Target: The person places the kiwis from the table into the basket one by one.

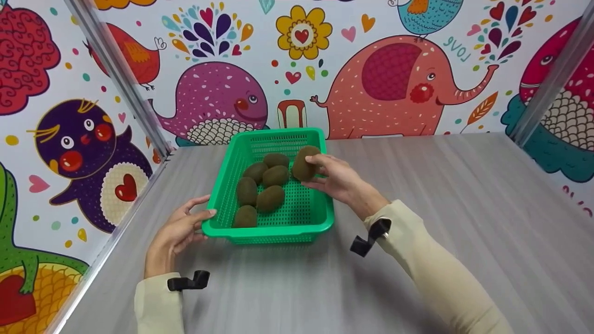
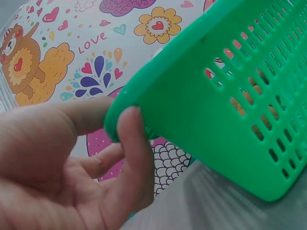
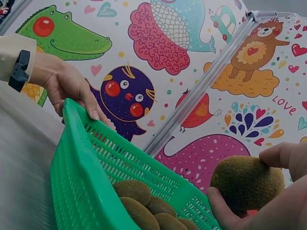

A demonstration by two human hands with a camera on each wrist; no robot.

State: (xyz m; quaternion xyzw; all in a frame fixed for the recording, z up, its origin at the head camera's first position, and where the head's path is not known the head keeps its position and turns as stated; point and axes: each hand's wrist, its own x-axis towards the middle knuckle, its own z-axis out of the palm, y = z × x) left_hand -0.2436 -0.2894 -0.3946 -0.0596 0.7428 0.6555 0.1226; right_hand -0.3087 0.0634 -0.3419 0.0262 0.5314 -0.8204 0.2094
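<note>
A green plastic basket (image 1: 328, 213) with slotted sides stands in front of me on the table. Several brown fuzzy kiwis (image 1: 271, 199) lie inside it, mostly toward its left side; the right wrist view also shows part of this pile (image 3: 139, 211). With my left hand (image 1: 178, 229) I grip the basket's near-left corner, the thumb and fingers on either side of the rim (image 2: 125, 103). One kiwi (image 1: 305, 163) is pinched between the thumb and fingers of my right hand (image 1: 341, 180), above the basket's right side. Close up, that held kiwi (image 3: 247, 183) appears whole.
The grey wood-grain table (image 1: 417, 185) extends on both sides of the basket. Behind it rises a wall (image 1: 306, 83) printed with cartoon animals, and a second printed panel (image 1: 83, 153) stands at the left. Black bands (image 1: 188, 281) sit on both sleeves at the wrists.
</note>
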